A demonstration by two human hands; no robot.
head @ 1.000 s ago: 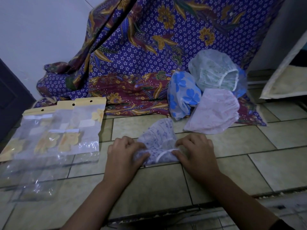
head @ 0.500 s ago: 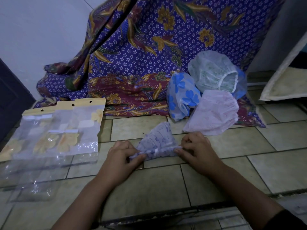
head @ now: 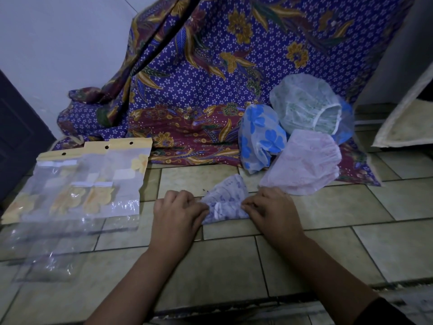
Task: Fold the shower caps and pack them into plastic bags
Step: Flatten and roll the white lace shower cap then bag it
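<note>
Pinching the purple-printed shower cap from both sides on the tiled floor, left hand and right hand clamp fingers on it; its bundle is now taller than half a second ago.

Purple-print shower cap lies folded (others heaped behind).

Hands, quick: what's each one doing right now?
Left hand: closed, pinching the left edge of the purple-print shower cap.
Right hand: closed, pinching the cap's right edge.

floor: beige tiles | wall: white | batik cloth: draped
</note>
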